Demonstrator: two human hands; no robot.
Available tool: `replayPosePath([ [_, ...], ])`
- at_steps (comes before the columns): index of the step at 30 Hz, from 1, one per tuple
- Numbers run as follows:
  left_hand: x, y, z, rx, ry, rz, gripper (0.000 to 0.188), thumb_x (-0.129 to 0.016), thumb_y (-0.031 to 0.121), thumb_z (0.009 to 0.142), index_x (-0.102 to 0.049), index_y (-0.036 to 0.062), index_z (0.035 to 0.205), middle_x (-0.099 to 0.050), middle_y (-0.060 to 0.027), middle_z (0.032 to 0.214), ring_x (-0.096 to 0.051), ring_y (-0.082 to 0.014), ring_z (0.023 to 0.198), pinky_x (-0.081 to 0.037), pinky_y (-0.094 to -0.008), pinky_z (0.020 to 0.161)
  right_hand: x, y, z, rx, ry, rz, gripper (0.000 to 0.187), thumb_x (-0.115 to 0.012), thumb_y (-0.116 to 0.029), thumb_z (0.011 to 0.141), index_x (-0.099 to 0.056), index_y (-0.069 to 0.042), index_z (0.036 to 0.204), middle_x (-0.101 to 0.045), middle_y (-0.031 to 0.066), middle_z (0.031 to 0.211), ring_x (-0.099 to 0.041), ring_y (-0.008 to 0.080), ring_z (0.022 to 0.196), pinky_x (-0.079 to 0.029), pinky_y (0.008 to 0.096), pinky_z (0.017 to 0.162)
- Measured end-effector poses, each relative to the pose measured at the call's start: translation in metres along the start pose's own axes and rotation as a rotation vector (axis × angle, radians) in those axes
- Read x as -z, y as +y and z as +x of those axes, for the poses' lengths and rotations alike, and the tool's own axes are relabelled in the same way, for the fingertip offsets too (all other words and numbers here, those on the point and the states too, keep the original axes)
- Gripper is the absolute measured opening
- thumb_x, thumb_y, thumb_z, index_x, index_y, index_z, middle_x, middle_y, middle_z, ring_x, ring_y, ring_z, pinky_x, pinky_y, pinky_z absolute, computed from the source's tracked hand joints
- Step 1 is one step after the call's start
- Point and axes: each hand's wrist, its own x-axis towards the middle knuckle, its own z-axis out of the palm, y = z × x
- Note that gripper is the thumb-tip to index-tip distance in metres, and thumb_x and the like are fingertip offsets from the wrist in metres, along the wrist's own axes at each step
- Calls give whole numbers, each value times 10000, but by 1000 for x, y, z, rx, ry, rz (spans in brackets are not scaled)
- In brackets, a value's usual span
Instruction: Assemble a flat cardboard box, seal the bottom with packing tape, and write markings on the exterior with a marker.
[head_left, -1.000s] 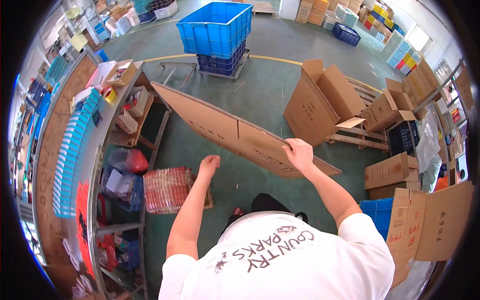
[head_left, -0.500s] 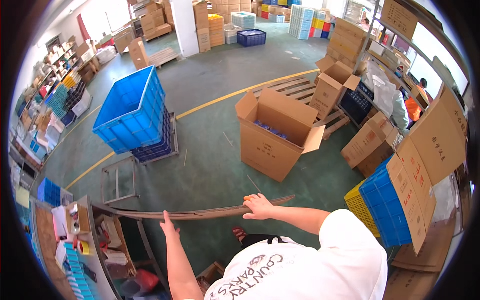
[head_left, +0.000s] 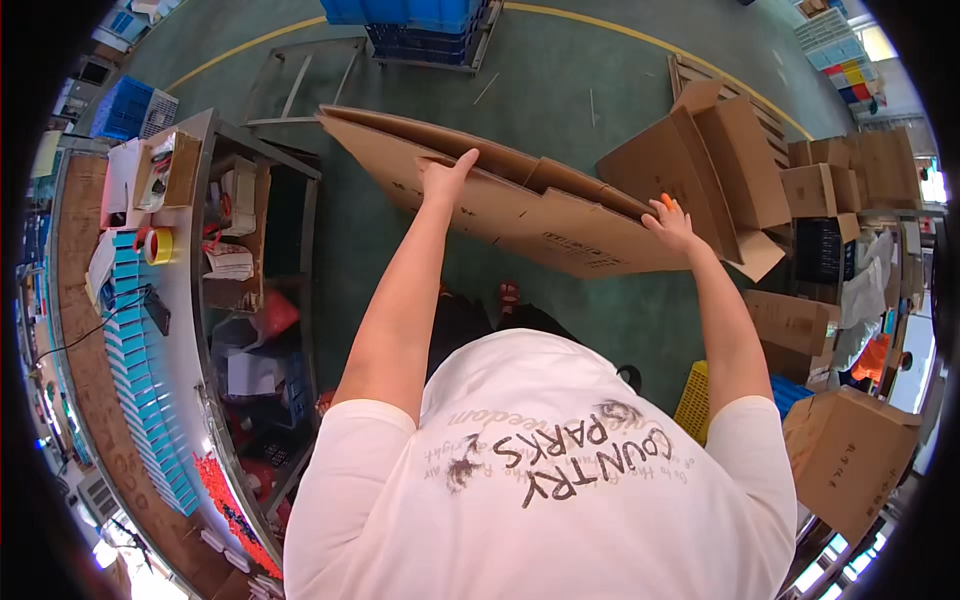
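A flattened brown cardboard box [head_left: 535,215] hangs tilted above the floor in front of me, a narrow gap showing between its layers along the top. My left hand [head_left: 447,178] grips its upper edge left of the middle, thumb on the gap side. At the box's right end, my right hand [head_left: 672,228] is closed on the edge. Something small and orange [head_left: 669,202] shows at the right hand's fingers; its kind is unclear. Just beyond that end stands a larger brown carton [head_left: 740,160] with raised flaps; its inside is hidden.
On my left runs a workbench [head_left: 180,290] with blue boxes [head_left: 150,400] in a row and a yellow tape roll [head_left: 158,245]. A blue crate stack [head_left: 425,35] stands ahead. A yellow basket [head_left: 692,400] and more cartons [head_left: 850,460] lie to my right.
The flattened box, earlier seen nearly edge-on, now shows its broad face and a gap between layers. My left hand, earlier with a finger pointing at its edge, now grips it. My view has turned downward.
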Motion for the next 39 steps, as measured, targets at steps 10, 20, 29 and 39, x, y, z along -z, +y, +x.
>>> replayPosePath([
  [10, -4, 21, 17, 127, -132, 13, 1072, -742, 375, 618, -108, -113, 1332, -235, -266, 1356, -294, -338, 1256, -292, -362, 1042, 7, 4, 31, -143, -39, 32, 709, -443, -619, 801, -332, -202, 1363, -398, 110, 1358, -326, 284, 1282, -217, 499, 1041],
  [20, 46, 1, 60, -52, -129, 5, 598, -669, 236, 581, -489, -124, 1023, -541, -264, 1030, -545, -342, 983, -443, -378, 847, 48, -52, 49, -68, 326, -123, 486, -439, -513, 864, -626, -65, 883, -638, 175, 883, -602, 356, 868, -473, 462, 732],
  [29, 204, 22, 49, 7, -555, 37, 637, -504, 36, 674, -337, -58, 1281, -565, -169, 1023, -568, -293, 903, -457, -333, 790, 62, -146, 108, 116, 502, 143, 381, -464, -399, 865, -562, -101, 1080, -624, 205, 934, -589, 381, 893, -469, 472, 762],
  [39, 242, -8, 111, -302, -143, 398, 623, -514, 49, 707, -352, -15, 1305, -477, -228, 1216, -455, -373, 1110, -371, -384, 962, 72, -249, 179, -44, 402, 154, 557, -512, -263, 822, -327, -89, 1319, -530, 258, 1129, -530, 407, 1014, -429, 474, 844],
])
